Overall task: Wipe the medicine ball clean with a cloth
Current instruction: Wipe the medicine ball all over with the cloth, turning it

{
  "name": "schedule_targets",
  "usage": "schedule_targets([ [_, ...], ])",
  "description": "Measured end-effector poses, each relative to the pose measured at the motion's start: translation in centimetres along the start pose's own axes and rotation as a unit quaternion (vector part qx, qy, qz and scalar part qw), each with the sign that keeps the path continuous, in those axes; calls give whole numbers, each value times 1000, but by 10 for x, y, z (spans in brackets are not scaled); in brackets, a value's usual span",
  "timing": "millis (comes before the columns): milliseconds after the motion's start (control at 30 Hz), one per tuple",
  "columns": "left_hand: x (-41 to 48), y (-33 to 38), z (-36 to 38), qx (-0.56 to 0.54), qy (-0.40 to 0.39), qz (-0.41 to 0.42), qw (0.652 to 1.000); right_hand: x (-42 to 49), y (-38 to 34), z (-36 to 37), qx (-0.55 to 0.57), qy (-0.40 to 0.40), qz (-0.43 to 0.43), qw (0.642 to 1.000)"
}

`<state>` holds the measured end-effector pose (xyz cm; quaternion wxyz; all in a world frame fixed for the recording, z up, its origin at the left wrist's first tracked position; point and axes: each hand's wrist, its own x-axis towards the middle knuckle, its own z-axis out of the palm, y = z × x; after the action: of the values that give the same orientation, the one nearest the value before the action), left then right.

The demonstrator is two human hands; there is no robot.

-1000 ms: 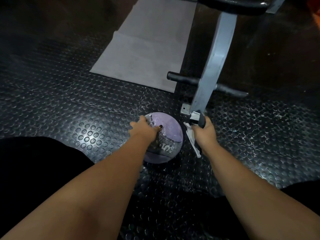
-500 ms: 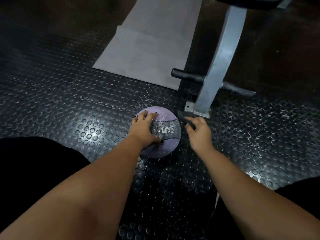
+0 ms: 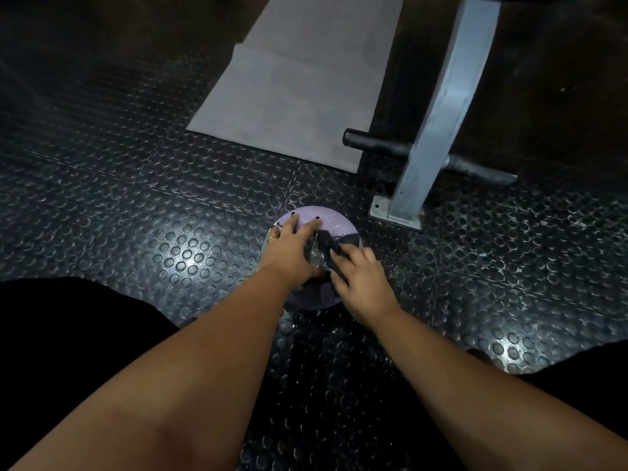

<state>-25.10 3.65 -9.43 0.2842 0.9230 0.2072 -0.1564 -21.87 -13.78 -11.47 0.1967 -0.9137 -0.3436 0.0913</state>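
Onto the medicine ball (image 3: 328, 219), sitting on the studded floor (image 3: 170, 232), the right hand (image 3: 360, 280) has now brought a dark cloth (image 3: 326, 244), fingers curled round it; the left hand (image 3: 292, 248) presses flat, fingers spread. Hard strokes could roll it toward the bench leg (image 3: 438, 130).

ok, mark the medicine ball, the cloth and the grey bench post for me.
medicine ball (image 3: 328, 217): head view, bare purple top surface.
cloth (image 3: 327, 243): head view, dark bunched fold lying on the ball.
grey bench post (image 3: 441, 107): head view, middle of the slanted upright.
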Motion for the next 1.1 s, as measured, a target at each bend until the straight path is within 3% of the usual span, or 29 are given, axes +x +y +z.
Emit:
schedule_targets([
  [167,-3,-3,2,3,-1,2,1000,-2,11,0,18,7,-51,999],
  [433,-2,0,6,-19,11,-14,1000,15,5,2,73,63,56,994],
  [567,-4,3,8,-5,12,-24,1000,33,10,4,64,42,142,987],
  [933,5,8,2,-12,-7,-38,999,0,0,8,70,63,-2,996],
  [1100,0,9,8,10,-1,-32,999,25,17,4,103,115,90,984],
])
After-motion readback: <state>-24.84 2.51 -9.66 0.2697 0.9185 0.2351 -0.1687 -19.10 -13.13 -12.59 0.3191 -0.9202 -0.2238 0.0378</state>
